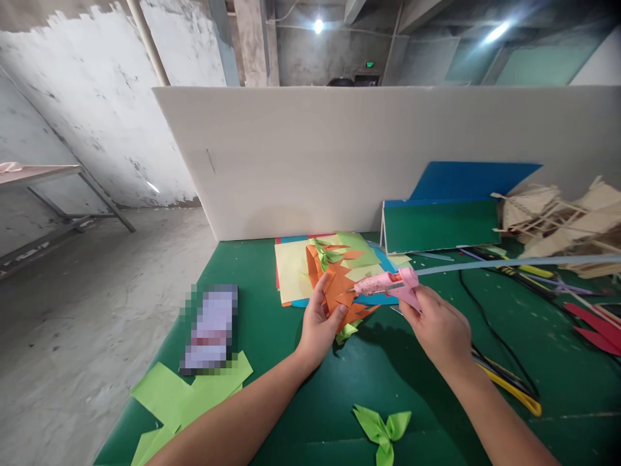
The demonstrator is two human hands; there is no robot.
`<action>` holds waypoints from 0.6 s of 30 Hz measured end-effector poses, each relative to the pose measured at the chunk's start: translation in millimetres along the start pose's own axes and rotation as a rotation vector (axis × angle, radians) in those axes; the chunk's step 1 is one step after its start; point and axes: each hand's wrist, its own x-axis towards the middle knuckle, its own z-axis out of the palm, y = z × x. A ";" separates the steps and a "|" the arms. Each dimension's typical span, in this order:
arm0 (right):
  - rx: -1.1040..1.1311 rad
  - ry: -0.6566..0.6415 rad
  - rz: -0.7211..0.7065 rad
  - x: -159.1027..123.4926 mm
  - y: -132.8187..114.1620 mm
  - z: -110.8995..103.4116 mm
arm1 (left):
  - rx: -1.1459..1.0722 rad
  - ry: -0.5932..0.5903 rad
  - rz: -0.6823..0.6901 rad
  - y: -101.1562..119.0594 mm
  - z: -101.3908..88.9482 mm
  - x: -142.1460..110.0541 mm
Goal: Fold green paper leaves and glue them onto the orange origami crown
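My left hand [320, 327] is closed around an orange folded-paper piece [337, 291] with pointed, spiky edges, raised over the table. Light green folded-paper leaves [326, 254] sit at its top, and more green paper [348, 332] shows at its lower side. In my right hand [439, 323] is a pink hot glue gun [388, 283], gripped by its handle. Its nozzle points left and meets or nearly meets the orange paper; I cannot tell whether they touch. A long pale glue stick [509, 262] runs out of the gun's back to the right.
Behind my hands lie stacked coloured paper sheets [291, 265]. A green folded leaf piece [384, 432] lies in front. At left are a pixelated phone-like object [211, 330] and green paper strips [194, 395]. Cables [490, 323], scissors [563, 285] and red paper [592, 323] lie right. A white board [301, 162] stands behind.
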 end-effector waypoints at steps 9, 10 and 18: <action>0.135 -0.149 0.302 2.7 14.1 -1.6 | 0.018 0.010 0.011 2.4 0.5 -0.3; 0.179 -0.179 0.340 3.9 16.5 -3.0 | 0.018 0.009 0.012 2.1 0.4 -0.2; 0.383 -0.224 0.711 -3.3 61.8 12.0 | 0.037 0.016 0.011 -1.0 -3.3 -0.2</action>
